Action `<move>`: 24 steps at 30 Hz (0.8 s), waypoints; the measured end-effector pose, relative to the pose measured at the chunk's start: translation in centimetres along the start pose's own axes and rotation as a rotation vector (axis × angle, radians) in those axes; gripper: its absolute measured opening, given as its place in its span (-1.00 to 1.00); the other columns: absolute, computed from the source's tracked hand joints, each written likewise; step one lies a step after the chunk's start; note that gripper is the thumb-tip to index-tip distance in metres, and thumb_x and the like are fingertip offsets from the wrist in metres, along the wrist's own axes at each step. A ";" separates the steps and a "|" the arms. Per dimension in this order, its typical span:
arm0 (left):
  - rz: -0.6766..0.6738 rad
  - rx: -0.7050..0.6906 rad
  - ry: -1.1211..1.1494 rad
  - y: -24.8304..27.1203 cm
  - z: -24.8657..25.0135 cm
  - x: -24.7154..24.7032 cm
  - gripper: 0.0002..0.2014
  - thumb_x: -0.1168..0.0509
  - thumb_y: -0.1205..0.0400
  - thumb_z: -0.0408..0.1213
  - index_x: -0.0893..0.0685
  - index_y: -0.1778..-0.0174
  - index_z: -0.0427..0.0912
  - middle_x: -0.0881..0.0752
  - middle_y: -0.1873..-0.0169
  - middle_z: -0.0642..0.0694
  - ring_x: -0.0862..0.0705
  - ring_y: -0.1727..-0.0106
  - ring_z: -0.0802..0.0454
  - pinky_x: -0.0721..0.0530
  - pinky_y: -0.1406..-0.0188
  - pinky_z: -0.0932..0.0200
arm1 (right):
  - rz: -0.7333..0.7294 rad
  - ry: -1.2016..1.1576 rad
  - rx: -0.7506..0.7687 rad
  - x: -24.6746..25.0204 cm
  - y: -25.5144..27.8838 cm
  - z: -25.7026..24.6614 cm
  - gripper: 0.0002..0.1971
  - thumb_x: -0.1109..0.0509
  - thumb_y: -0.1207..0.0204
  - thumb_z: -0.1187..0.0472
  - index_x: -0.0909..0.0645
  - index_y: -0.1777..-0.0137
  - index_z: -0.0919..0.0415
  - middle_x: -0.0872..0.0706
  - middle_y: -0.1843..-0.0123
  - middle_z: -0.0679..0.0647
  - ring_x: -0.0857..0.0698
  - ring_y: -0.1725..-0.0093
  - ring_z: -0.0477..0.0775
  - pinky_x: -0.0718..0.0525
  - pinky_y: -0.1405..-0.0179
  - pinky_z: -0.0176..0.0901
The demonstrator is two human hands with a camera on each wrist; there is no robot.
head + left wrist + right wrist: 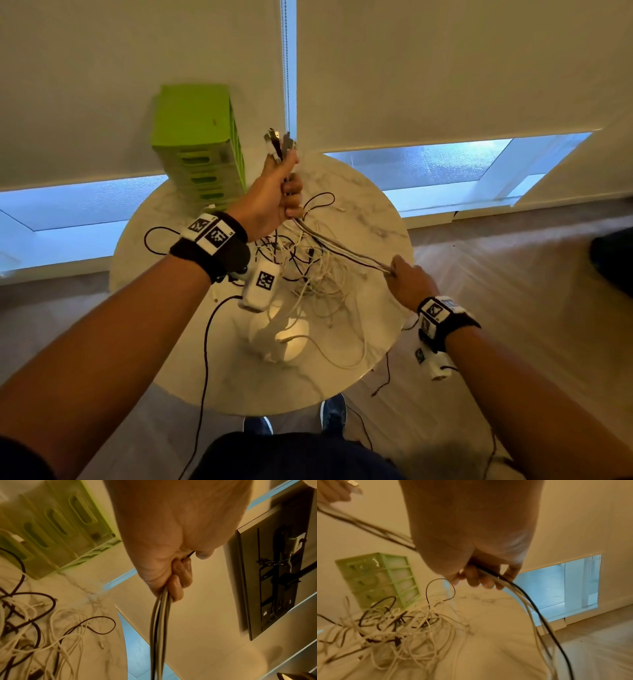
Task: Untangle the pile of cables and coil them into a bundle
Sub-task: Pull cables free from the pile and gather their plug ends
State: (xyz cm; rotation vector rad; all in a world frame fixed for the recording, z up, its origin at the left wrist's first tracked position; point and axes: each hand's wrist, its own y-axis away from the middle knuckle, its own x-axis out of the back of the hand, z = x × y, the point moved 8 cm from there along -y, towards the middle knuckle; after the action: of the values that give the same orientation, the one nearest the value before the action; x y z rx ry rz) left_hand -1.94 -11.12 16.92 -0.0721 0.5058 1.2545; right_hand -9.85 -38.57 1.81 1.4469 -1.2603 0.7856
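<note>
Above the round table, my left hand grips gathered cables by their plugs; my right hand holds them taut near the table's edge, over the tangled pile.

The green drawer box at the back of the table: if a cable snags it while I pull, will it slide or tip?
The green drawer box stands tall and narrow, so it probably tips sooner than it slides. It looks like thin plastic, likely light. The table looks polished, so it may skid first. A white cable end lies near its base.
</note>
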 end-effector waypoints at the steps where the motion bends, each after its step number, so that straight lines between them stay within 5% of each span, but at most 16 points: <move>1: 0.020 -0.027 0.002 -0.1 0.3 0.3 -0.86 -0.15 -0.84 0.02 -0.39 -0.06 0.08 -0.29 0.45 0.10 -0.20 0.50 0.16 -0.26 0.51 0.25 | -0.063 -0.036 0.019 -0.5 0.0 -0.8 -0.75 -0.24 -0.70 -0.11 -0.33 0.01 0.04 -0.61 0.18 0.08 -0.67 0.15 0.27 -0.62 0.12 0.03; 6: 0.111 -0.113 -0.059 -0.3 1.8 1.8 -0.88 -0.14 -0.84 -0.14 -0.37 0.01 0.11 -0.26 0.43 0.10 -0.15 0.49 0.16 -0.08 0.48 0.21 | -0.834 -0.046 0.307 -7.0 5.9 -8.7 -0.67 -0.48 -0.60 0.15 -0.41 -0.23 0.14 -0.53 0.14 -0.05 -0.53 0.16 -0.01 -0.49 0.19 -0.16; 9: 0.133 -0.133 -0.200 0.3 1.8 2.6 -0.91 -0.06 -0.82 -0.24 -0.41 -0.05 0.04 -0.29 0.46 0.11 -0.13 0.50 0.14 -0.10 0.54 0.25 | -0.935 -0.192 0.321 -8.6 7.4 -10.4 -0.44 -0.49 -0.48 0.33 -0.36 -0.43 0.22 -0.55 -0.03 0.03 -0.54 0.05 0.01 -0.62 0.01 -0.03; 12: 0.189 -0.132 -0.300 1.0 1.3 3.6 -0.89 -0.01 -0.80 -0.29 -0.42 -0.12 -0.02 -0.30 0.47 0.12 -0.16 0.50 0.13 -0.18 0.56 0.27 | -1.007 -0.523 0.242 -8.2 7.2 -10.2 -0.47 -0.41 -0.36 0.15 -0.43 -0.30 0.33 -0.52 -0.03 0.10 -0.51 0.05 0.04 -0.55 0.04 -0.02; 16: 0.265 -0.112 -0.329 1.4 -0.1 4.4 -0.88 -0.01 -0.79 -0.30 -0.42 -0.13 -0.04 -0.31 0.50 0.13 -0.20 0.52 0.15 -0.18 0.56 0.24 | -0.755 -0.853 0.023 -6.6 2.8 -7.9 -0.84 -0.28 -0.65 0.15 -0.60 -0.12 0.19 -0.66 -0.14 0.09 -0.61 -0.09 0.04 -0.58 -0.12 -0.11; 19: 0.295 -0.086 -0.316 1.2 -1.8 3.8 -0.88 -0.01 -0.80 -0.32 -0.43 -0.12 -0.05 -0.32 0.51 0.15 -0.21 0.53 0.15 -0.20 0.58 0.26 | -0.523 -0.636 -0.018 -6.1 -1.4 -5.3 -0.83 -0.19 -0.75 0.20 -0.59 -0.02 0.21 -0.73 -0.07 0.23 -0.69 0.05 0.13 -0.65 -0.03 0.03; 24: 0.308 -0.064 -0.354 0.5 -4.6 2.4 -0.87 -0.04 -0.81 -0.28 -0.47 -0.11 -0.01 -0.36 0.43 0.09 -0.30 0.52 0.17 -0.27 0.57 0.23 | -0.482 -0.183 0.034 -8.5 -4.6 -5.5 -0.79 -0.30 -0.64 0.17 -0.62 -0.15 0.28 -0.78 -0.17 0.30 -0.77 -0.14 0.32 -0.75 -0.18 0.16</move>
State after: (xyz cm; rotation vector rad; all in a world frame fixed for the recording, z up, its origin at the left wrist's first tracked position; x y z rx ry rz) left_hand -3.40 -10.31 12.02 0.1783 0.1719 1.5462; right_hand -6.67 -31.12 -5.84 1.7889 -0.9701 0.3570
